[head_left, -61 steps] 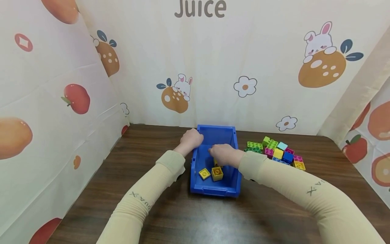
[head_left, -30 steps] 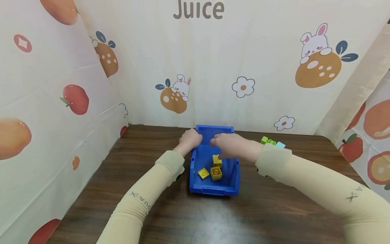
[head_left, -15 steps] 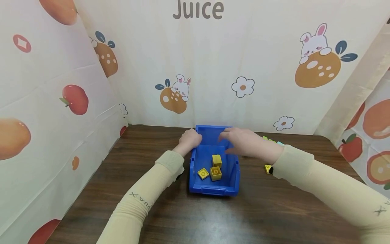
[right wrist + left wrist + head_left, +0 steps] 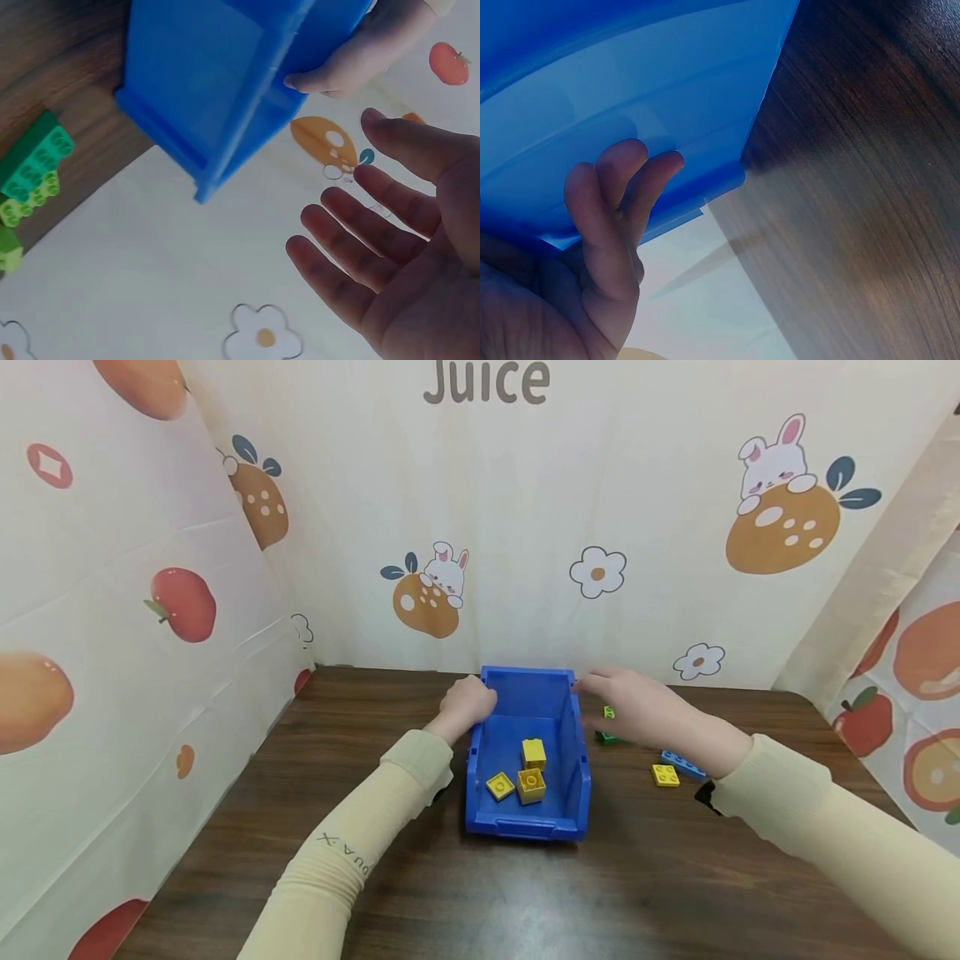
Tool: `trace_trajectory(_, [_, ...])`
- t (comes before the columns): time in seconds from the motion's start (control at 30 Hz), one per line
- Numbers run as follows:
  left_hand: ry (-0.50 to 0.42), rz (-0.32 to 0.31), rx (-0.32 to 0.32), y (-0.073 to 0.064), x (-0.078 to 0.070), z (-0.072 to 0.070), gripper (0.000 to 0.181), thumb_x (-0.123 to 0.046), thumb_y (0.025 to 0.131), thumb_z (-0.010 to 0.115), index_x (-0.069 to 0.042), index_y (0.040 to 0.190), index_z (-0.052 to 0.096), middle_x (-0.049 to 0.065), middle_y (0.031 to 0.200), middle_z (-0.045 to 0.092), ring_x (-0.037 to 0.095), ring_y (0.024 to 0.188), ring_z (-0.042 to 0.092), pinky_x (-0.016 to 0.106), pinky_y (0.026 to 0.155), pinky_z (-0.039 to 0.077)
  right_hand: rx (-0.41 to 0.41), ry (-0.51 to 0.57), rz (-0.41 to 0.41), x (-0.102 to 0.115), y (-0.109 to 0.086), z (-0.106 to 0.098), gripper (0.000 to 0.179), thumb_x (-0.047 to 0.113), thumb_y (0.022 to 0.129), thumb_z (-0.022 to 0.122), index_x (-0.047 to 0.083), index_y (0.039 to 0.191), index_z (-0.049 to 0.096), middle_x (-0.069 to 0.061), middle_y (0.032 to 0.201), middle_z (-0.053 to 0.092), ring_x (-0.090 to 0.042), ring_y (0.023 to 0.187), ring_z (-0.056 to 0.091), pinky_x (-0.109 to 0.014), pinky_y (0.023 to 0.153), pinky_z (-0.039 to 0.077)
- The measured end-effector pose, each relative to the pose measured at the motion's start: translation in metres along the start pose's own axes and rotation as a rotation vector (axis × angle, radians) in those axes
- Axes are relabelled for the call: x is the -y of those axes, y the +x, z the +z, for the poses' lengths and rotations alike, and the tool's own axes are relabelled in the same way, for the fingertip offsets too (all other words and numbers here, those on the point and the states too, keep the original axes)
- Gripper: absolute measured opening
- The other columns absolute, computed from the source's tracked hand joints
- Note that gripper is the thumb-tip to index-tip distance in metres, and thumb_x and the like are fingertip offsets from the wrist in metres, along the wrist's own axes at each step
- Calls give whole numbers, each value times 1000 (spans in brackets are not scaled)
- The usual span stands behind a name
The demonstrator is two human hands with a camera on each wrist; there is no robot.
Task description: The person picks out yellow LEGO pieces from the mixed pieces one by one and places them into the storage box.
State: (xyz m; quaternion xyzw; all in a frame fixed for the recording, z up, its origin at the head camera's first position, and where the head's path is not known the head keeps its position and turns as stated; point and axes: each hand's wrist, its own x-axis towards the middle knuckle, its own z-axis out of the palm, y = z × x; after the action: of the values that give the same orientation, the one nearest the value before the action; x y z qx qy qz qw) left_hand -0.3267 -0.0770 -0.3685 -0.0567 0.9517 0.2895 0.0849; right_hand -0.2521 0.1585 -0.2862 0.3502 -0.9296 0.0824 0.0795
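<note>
- White cloth hangs at the left edge of the table, softly creased and printed with fruit; the tabletop is dark, streaked wood grain with a dull shine.
- Left sleeve, pale cream fabric with a folded cuff, crosses the front of the table.
- Left hand grips the left wall of the bin, thumb over the inner side, fingers curled against the outer.
- Blue bin, smooth plastic with a low front lip, sits near the table's back edge, left of its middle.
- Yellow tile, thin and square with a ring at its centre, lies toward the bin's front left corner.
- Hollow yellow block, boxy, its open side up round a central tube, stands just beside the tile.
- Yellow brick, smooth-sided, is right behind that block.
- Right hand is open, fingers apart, at the bin's right rim.
- Dark green brick and lime brick, both studded, lie together toward the table's back edge.
- Yellow plate, four-studded, lies near a blue strip, between bin and right table edge.
</note>
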Motion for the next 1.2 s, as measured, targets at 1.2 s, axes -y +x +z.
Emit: trace_trajectory(1.2, [-16, -6, 13, 3, 1, 2, 32, -24, 94, 41, -9, 66, 46, 2, 52, 37, 16, 43, 48, 24, 39, 36, 57, 207, 290, -76, -95, 70, 53, 23, 77, 77, 2, 121, 57, -22, 121, 58, -43, 113, 52, -55, 89, 46])
